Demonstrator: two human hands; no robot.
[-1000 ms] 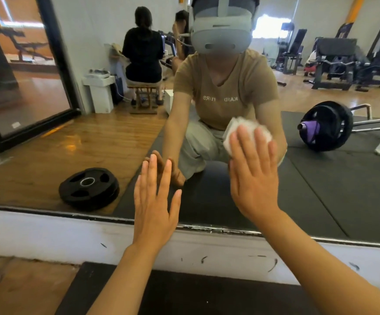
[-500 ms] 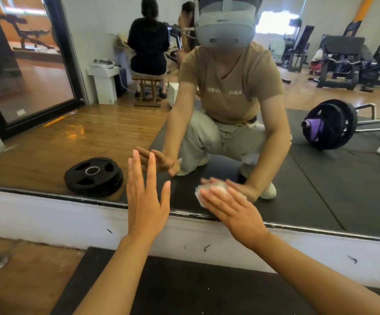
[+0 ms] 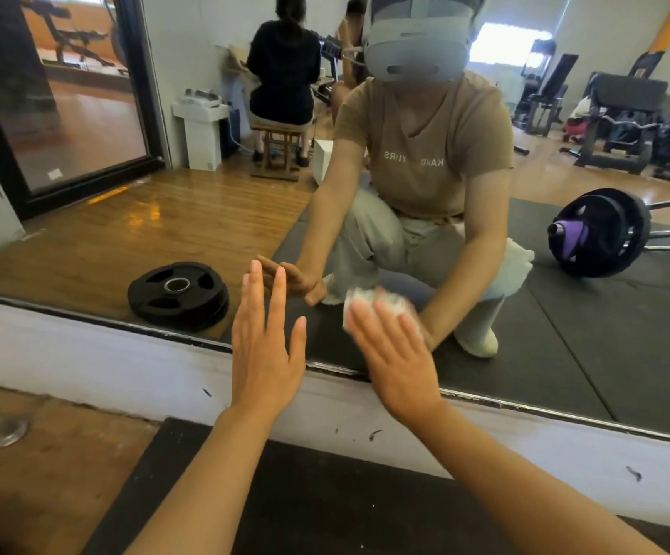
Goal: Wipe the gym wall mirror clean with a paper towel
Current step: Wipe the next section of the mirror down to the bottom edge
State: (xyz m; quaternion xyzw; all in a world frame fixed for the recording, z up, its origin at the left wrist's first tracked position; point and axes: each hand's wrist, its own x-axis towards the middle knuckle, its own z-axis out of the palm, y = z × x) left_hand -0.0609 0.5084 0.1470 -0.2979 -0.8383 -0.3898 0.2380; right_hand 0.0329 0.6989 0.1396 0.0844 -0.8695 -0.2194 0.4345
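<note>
The wall mirror (image 3: 85, 250) fills the upper view, its lower edge running along a white wall strip. My right hand (image 3: 397, 362) presses a crumpled white paper towel (image 3: 369, 300) flat against the glass near the bottom edge, fingers straight over it. Most of the towel is hidden behind the fingers. My left hand (image 3: 265, 342) rests flat on the mirror just to the left, fingers straight and spread, holding nothing.
A white baseboard (image 3: 105, 366) runs below the mirror, above a black floor mat (image 3: 325, 506) and wooden floor (image 3: 37, 454). Reflected in the glass are a black weight plate (image 3: 177, 290), a loaded barbell (image 3: 601, 234), gym machines and seated people.
My right hand swept the towel down from chest height to the mirror's bottom edge, then slid up and slightly right. My left hand stayed flat on the glass.
</note>
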